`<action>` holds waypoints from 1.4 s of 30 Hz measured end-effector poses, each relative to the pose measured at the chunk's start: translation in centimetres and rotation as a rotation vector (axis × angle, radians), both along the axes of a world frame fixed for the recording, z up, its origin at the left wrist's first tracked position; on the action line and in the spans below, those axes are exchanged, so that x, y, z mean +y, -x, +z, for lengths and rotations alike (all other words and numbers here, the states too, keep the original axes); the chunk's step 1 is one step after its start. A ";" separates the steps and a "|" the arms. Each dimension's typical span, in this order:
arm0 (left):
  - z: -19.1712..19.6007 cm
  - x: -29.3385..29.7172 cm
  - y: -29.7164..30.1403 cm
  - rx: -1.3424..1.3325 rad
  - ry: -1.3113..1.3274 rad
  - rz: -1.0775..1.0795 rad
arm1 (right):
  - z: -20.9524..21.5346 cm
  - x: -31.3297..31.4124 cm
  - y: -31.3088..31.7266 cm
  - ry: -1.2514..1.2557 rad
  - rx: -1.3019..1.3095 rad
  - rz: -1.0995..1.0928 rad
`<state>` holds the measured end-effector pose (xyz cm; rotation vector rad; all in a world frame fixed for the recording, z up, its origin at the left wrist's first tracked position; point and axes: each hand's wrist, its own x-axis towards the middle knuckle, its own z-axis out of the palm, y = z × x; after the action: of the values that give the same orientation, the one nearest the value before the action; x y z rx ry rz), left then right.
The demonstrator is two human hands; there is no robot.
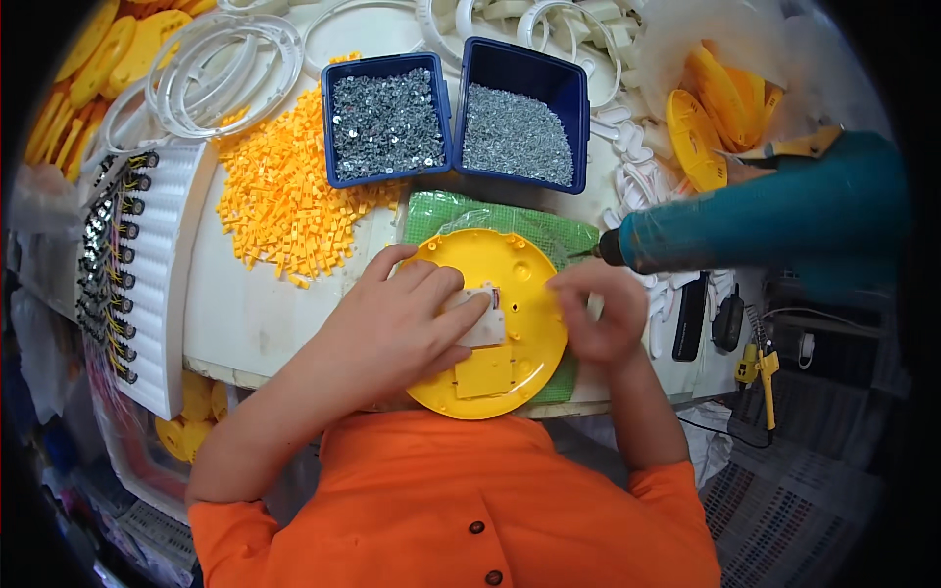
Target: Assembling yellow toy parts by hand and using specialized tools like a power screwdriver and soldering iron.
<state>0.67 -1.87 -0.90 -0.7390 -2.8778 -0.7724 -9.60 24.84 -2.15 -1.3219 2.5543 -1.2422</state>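
Observation:
In front of my body lies a round yellow plastic housing (537, 343), its inner side up, partly over a green mat (554, 392). A white plastic part (486, 333) sits in it, above a rectangular yellow panel (484, 372). My left hand (407, 314) reaches over the housing's left side, forefinger and thumb pressing on the white part, other fingers bent near the rim. By the right rim, my right hand (603, 309) is curled and slightly blurred; what it pinches, if anything, is too small to name. Just above it is the bit of a teal power screwdriver (720, 225).
Two blue bins of small metal parts (387, 118) and screws (515, 132) stand behind the mat. Yellow plastic pieces (289, 201) are heaped at left, beside a white foam tray (172, 284) with wired components. White rings (225, 78) and yellow shells (720, 108) lie farther back.

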 end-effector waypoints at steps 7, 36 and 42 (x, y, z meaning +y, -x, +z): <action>0.7 -1.1 2.3 0.054 0.124 -0.180 | 1.3 -4.3 7.5 -0.030 0.293 -0.252; 0.0 -1.5 3.7 0.083 -0.371 0.221 | 0.6 -2.8 -0.1 -0.094 -0.181 -0.096; -1.4 0.0 0.4 0.009 -0.428 0.313 | 0.7 -5.3 -1.0 -0.127 -0.044 0.036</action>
<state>0.23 -1.83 -2.33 -0.2348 -2.5823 -1.2619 -8.58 19.53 -1.42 -1.2938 2.5208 -1.0709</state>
